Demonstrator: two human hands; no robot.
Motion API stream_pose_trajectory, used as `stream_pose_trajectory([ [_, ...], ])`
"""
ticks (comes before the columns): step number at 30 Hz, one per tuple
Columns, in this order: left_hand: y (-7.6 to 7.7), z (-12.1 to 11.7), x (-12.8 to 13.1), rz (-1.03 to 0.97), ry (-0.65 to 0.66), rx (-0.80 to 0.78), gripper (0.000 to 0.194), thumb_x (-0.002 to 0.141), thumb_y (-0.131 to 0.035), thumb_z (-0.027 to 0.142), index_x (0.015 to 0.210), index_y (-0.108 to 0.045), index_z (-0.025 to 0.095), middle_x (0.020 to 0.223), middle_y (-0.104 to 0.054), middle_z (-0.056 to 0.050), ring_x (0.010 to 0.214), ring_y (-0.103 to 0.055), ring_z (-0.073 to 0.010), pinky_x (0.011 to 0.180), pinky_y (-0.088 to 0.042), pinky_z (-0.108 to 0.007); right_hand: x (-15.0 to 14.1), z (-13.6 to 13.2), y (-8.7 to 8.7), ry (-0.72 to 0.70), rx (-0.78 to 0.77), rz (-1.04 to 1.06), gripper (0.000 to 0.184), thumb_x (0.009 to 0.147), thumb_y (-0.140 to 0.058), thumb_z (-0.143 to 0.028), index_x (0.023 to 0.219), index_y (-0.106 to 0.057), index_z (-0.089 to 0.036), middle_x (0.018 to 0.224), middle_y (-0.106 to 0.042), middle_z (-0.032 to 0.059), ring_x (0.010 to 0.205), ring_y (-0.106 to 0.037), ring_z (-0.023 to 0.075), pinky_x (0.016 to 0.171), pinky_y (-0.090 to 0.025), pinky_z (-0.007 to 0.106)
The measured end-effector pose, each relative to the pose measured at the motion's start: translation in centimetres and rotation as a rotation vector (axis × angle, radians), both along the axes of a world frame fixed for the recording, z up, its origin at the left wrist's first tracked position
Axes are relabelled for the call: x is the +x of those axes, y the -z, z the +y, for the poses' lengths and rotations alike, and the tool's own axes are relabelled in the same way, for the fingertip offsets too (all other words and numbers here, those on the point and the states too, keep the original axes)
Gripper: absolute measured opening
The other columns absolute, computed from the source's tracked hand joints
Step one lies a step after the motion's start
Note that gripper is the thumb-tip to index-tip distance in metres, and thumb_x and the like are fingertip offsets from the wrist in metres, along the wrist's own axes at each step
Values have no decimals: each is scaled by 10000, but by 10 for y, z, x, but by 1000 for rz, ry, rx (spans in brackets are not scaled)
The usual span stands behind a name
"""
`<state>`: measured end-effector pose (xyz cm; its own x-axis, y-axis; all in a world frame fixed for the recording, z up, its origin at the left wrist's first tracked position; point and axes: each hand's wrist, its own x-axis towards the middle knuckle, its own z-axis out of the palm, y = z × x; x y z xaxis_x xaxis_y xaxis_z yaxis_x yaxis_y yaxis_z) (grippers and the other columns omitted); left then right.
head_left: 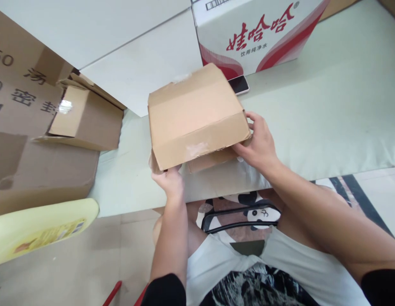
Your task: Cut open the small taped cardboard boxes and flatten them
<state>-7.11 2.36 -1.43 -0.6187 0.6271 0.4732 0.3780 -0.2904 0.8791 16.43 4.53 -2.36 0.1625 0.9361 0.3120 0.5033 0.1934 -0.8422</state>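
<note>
A brown cardboard box (pixel 197 110) is tilted above the pale green tabletop, its near edge facing me. My left hand (pixel 171 180) grips its lower left corner; most of those fingers are hidden beneath the cardboard. At the right corner, my right hand (pixel 257 140) has its fingers and thumb closed around the edge. Torn clear tape (pixel 197 148) shows on the near side. Under the box a cardboard flap (pixel 213 160) hangs down towards the table.
A smartphone (pixel 239 85) lies behind the box, against a white and red water carton (pixel 248 38). Large cardboard boxes (pixel 41 165) and a smaller open one (pixel 98 119) stand at left. A yellow-green plastic object with a label (pixel 44 225) juts over the floor.
</note>
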Motion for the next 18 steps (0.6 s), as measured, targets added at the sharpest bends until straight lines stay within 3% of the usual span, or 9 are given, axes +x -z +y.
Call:
stream_pose_trajectory([
  [2,2,0,-1,18,-7,7,493,721,-825,445,1100,-672,170,1155,-694,-106,1260,-649,-277,1058,-562,-406,1,-1,-4,43,6,-7,573,781,-721,-382,1322,-578,-260,1324,-664,125,1138,-658,348,992,-549,552],
  [6,4,5,-8,-71,18,26,579,723,-819,454,1201,-625,191,1276,-673,-117,1298,-634,-279,1064,-561,-429,5,-2,-13,-58,53,76,383,905,-548,-317,1264,-668,-267,1249,-739,86,1157,-689,311,1021,-559,509],
  [11,2,11,-16,-242,123,36,592,714,-816,343,1248,-587,234,1390,-640,-110,1342,-607,-269,1124,-517,-425,6,-2,-13,-188,176,64,425,952,-541,-402,1345,-674,-314,1457,-651,59,1398,-575,316,1204,-443,530],
  [14,0,11,-17,-403,169,-42,631,696,-800,316,1280,-565,266,1391,-636,-101,1300,-625,-270,1003,-574,-390,6,-1,-8,-277,225,44,453,994,-501,-420,1417,-638,-332,1555,-570,48,1472,-508,294,1258,-385,527],
  [18,-1,11,-22,-597,173,-210,633,698,-753,397,1287,-562,268,1327,-652,-96,1130,-681,-258,747,-574,-297,8,2,-2,-327,262,41,447,1039,-434,-404,1433,-634,-336,1506,-620,31,1443,-547,261,1253,-402,520],
])
